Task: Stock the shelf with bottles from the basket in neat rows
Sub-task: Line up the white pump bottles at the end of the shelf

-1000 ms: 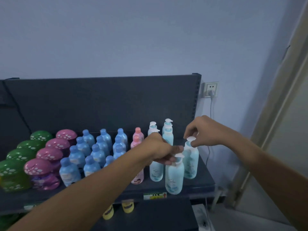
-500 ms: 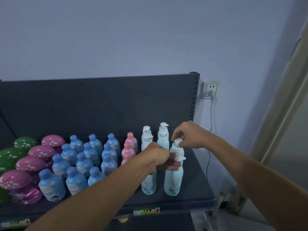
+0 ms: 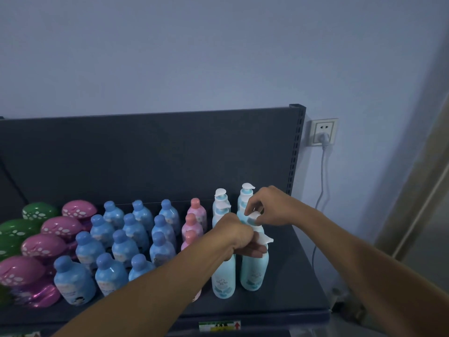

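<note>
All labels (image 3: 222,284) unreadable; left hand (image 3: 237,235), right hand (image 3: 269,206) grip pump bottles (image 3: 254,271).

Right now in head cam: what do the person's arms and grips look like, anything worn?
The left grip and right grip are bare hands: no gloves, rings or watch visible. The left forearm and right forearm are bare to the frame edge: no sleeves, wristbands or markings in view.

Wall socket (image 3: 324,131) w/ white plug (image 3: 323,137), cable (image 3: 322,181) hanging down.
</note>
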`<action>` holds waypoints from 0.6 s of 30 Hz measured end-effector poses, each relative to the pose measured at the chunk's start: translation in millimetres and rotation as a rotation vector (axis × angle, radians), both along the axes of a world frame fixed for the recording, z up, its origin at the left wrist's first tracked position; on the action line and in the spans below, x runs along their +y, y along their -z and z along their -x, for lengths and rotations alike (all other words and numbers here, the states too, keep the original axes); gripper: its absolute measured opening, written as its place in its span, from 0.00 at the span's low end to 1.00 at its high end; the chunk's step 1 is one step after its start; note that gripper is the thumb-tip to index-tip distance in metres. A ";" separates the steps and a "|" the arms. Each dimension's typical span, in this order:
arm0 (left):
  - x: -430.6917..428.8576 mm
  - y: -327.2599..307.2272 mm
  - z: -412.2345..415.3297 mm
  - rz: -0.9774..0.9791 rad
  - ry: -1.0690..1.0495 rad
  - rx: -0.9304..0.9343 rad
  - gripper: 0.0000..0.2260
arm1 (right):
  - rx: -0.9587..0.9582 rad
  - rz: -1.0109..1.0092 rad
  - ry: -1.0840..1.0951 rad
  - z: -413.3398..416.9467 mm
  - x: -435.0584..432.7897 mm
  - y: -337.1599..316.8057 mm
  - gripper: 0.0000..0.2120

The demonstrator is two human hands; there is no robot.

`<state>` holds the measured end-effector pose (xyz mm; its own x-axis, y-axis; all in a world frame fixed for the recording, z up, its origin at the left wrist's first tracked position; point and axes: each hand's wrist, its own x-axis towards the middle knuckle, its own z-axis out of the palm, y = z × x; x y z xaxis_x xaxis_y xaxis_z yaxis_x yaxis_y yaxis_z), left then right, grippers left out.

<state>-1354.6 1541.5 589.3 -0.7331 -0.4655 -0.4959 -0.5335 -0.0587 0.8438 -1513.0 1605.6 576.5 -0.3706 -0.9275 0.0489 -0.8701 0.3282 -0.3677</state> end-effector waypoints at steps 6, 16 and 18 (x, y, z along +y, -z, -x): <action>-8.4 -1.8 5.6 0.058 0.041 -0.034 0.14 | -0.036 -0.023 -0.023 0.6 -3.2 -4.2 0.13; -19.4 -16.8 1.0 0.304 0.127 -0.104 0.10 | -0.039 -0.057 -0.037 -4.7 -3.0 -18.7 0.15; -26.2 -15.4 -3.9 0.398 0.131 -0.069 0.12 | -0.025 -0.026 -0.029 -9.0 -2.8 -24.9 0.14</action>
<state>-1350.8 1515.3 604.8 -0.7701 -0.5354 -0.3469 -0.5711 0.3363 0.7488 -1503.9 1602.8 601.4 -0.3443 -0.9387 0.0160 -0.8700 0.3126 -0.3813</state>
